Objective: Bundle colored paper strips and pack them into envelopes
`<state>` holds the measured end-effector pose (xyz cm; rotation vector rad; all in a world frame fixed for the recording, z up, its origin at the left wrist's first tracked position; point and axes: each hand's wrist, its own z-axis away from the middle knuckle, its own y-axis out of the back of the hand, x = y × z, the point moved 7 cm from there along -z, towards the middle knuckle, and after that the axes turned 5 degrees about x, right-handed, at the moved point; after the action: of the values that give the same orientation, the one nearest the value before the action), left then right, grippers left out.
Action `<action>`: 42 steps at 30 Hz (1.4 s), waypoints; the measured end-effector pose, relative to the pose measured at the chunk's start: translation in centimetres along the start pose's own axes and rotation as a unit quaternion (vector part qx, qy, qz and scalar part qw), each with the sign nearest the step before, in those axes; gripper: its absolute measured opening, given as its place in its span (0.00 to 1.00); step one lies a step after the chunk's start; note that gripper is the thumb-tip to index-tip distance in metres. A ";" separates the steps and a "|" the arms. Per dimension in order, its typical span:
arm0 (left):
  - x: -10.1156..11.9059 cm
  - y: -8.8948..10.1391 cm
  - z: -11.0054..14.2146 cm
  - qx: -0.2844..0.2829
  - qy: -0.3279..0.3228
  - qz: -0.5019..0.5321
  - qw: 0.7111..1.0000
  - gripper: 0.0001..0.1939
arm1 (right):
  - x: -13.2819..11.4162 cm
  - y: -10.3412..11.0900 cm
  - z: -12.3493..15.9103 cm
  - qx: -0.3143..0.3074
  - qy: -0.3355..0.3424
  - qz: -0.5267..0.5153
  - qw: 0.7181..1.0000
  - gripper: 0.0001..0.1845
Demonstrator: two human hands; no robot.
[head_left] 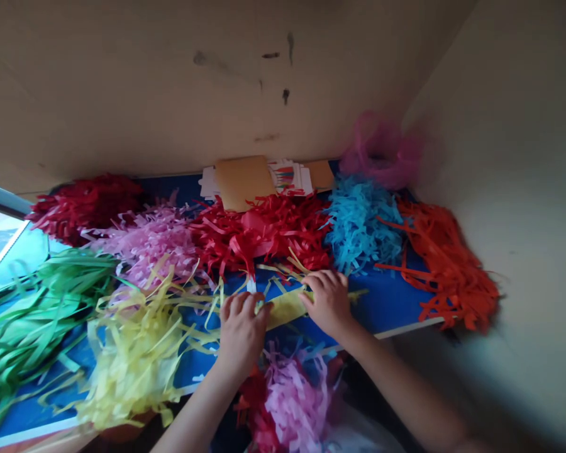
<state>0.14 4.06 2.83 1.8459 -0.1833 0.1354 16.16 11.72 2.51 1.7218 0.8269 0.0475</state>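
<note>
Flattening a yellow paper fringe (285, 308) against the blue board (391, 302), left hand (242, 333) and right hand (327, 304) half-curled, fingertips pinching it taut, beside heaped red fringe (259, 236)

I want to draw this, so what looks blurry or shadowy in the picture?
In the head view, the pink paper strips in the far corner look blurry, the window at the left is washed out by glare, the orange paper strips cast a dark shadow beside them, and the wide lens seems to stretch the scene.
</note>
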 end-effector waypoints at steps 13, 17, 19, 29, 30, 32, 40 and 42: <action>2.4 1.3 0.7 0.077 -0.063 0.016 0.995 0.07 | -4.0 0.7 0.1 -0.015 0.199 -0.059 0.978 0.04; 1.8 3.2 1.2 0.154 -0.055 -0.001 0.987 0.06 | -3.4 1.9 -0.4 0.018 0.194 -0.017 0.981 0.09; 1.6 4.1 1.5 0.181 -0.055 -0.011 0.982 0.07 | -1.7 3.6 -0.8 0.036 0.174 0.016 0.984 0.13; 2.7 1.1 1.8 0.124 -0.027 0.017 0.992 0.09 | -4.4 4.0 2.5 -0.004 0.255 0.034 0.966 0.11; 2.5 0.6 2.0 0.109 -0.033 0.022 0.993 0.10 | -3.9 2.8 2.6 0.006 0.239 0.016 0.971 0.09; 2.1 -0.1 2.4 0.081 -0.059 0.047 0.994 0.11 | -2.0 0.8 2.6 0.008 0.197 -0.021 0.980 0.10; -1.2 -0.5 1.8 0.046 0.030 0.137 0.989 0.12 | 1.9 -0.2 1.4 -0.040 0.101 -0.076 0.991 0.06; -1.1 -0.6 1.2 0.035 0.054 0.112 0.992 0.15 | 1.8 -0.4 1.1 -0.029 0.078 -0.061 0.995 0.10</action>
<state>-0.78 3.08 1.72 1.8780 -0.3138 0.4023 17.82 11.79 1.09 1.6246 1.0336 0.1237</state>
